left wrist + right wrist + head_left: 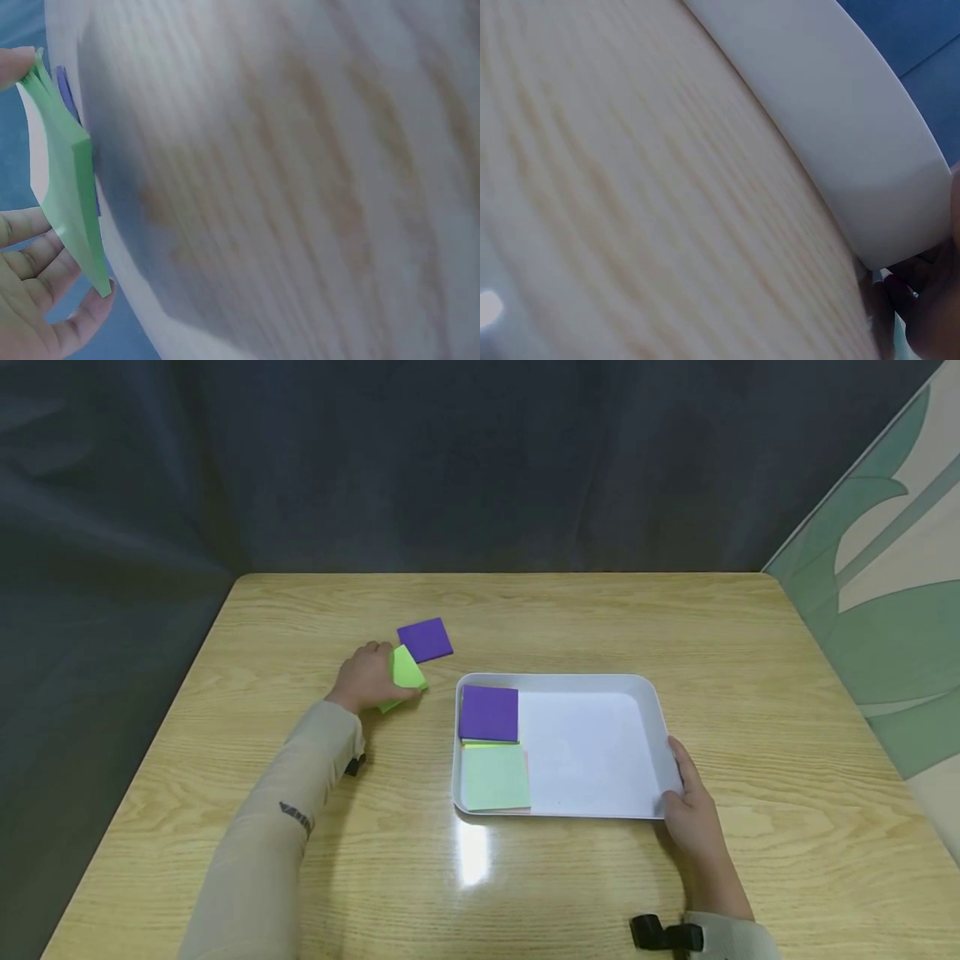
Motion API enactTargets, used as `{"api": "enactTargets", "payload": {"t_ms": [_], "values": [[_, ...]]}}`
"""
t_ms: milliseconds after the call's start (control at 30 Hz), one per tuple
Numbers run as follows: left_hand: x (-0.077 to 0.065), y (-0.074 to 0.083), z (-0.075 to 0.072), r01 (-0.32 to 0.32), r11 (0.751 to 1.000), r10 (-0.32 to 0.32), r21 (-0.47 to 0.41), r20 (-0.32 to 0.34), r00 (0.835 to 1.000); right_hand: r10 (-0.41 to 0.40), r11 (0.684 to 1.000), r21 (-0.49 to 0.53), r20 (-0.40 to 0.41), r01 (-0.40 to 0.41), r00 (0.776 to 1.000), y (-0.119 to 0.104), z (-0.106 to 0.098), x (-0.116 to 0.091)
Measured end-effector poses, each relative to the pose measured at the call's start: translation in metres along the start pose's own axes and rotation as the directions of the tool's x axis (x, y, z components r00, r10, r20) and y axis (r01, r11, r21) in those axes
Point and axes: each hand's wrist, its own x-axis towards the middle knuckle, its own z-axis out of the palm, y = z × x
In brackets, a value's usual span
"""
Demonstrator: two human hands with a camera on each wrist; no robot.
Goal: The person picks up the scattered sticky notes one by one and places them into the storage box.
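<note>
My left hand [367, 679] holds a light green sticky note pad [407, 670] left of the tray, thumb on one edge and fingers on the opposite one. In the left wrist view the pad [84, 187] is tilted, its top sheets slightly splayed near the thumb. A purple sticky note pad [427, 641] lies on the table just beyond it. My right hand [693, 822] grips the right end of a white tray [592, 752], the thumb at its rim. Inside the tray's left side sit a purple pad [489, 714] and, nearer me, a mint green pad [497, 778].
Yellow and pink edges show beside and under the pads in the tray. The wooden table [750, 693] ends at a dark curtain [480, 468] behind and on the left. A leaf-patterned panel [892, 602] stands to the right.
</note>
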Motion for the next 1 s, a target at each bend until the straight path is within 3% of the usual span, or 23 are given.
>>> {"api": "enactTargets", "payload": {"t_ms": [500,767,1000], "values": [[-0.003,0.016,-0.005,-0.077,0.994,0.073,-0.074,-0.064,0.995,-0.012,1.000,0.005,-0.010,0.012,1.000,0.002,0.001,0.002],[-0.007,0.033,-0.010,-0.097,0.988,0.090,-0.118,-0.067,0.994,-0.033,0.999,0.001,0.001,0.033,0.999,0.002,0.000,0.002],[-0.009,0.049,-0.012,-0.152,0.982,0.144,-0.111,-0.080,0.986,-0.015,1.000,0.018,0.008,0.015,1.000,0.002,0.000,0.002]]}}
